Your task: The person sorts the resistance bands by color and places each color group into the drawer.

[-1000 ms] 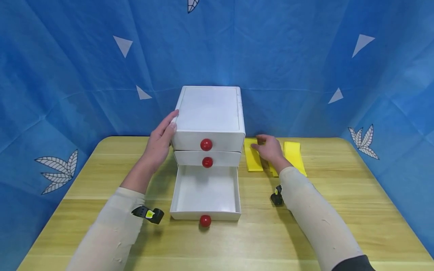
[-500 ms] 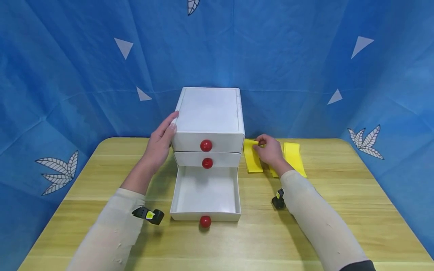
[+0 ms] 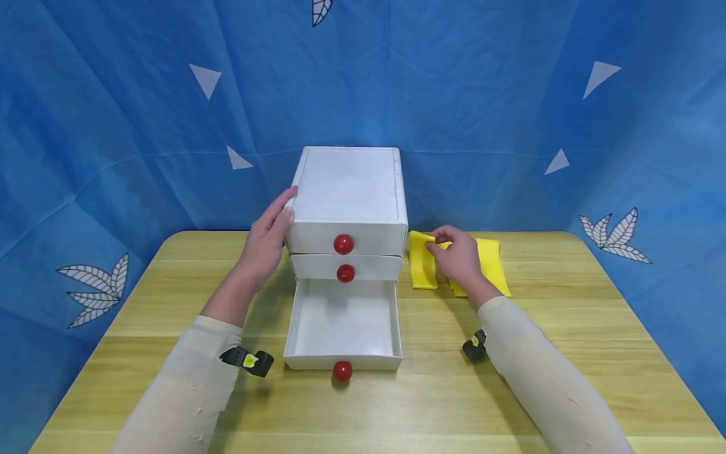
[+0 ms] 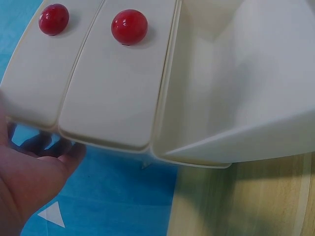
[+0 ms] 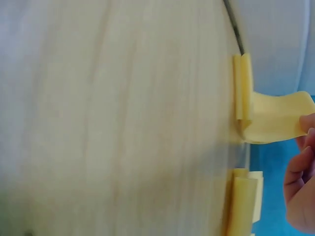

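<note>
A white three-drawer cabinet with red knobs stands at mid table, its bottom drawer pulled out and bare inside. My left hand rests against the cabinet's left side, thumb and index finger at the top edge; in the left wrist view the other fingers touch the side wall. To the right, my right hand pinches the far end of a folded yellow cloth strip between thumb and fingers. In the right wrist view the raised layer of that strip curves up from its folded part towards the fingertips.
More folded yellow cloth lies just right of my right hand, partly hidden by it. A blue printed curtain hangs close behind the wooden table. The open drawer juts towards me.
My right hand has taken hold of the yellow strip's far end and lifted its top layer, moving slightly right. My left hand stays at the cabinet.
</note>
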Motion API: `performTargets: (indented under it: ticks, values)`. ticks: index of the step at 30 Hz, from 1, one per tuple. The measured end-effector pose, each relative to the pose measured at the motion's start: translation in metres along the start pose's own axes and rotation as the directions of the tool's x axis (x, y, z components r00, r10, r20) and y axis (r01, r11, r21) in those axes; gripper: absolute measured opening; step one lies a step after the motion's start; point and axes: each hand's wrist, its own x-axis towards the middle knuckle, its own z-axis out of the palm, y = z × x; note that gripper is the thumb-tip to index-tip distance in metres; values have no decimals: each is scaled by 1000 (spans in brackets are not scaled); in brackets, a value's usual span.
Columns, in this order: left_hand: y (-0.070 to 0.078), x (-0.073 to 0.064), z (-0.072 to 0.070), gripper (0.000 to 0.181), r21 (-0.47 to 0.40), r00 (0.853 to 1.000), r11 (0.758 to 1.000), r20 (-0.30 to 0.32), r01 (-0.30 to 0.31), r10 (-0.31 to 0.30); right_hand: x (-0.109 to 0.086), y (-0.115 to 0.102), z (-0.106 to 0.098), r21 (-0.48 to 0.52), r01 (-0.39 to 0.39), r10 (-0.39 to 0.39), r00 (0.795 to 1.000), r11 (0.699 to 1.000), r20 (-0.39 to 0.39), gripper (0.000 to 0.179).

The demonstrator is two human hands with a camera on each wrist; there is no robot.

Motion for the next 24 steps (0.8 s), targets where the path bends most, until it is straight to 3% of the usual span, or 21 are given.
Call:
performTargets:
  ticks: [17, 24]
  values:
    - [2, 1, -1, 50, 2, 1000, 1000, 8, -3, 3, -35, -31, -39, 167, 29, -7, 991, 986, -133, 18]
    - [5, -1, -1, 50, 0, 1000, 1000, 16, 15, -15, -56, -54, -61, 276, 86, -32, 981, 957, -193, 22]
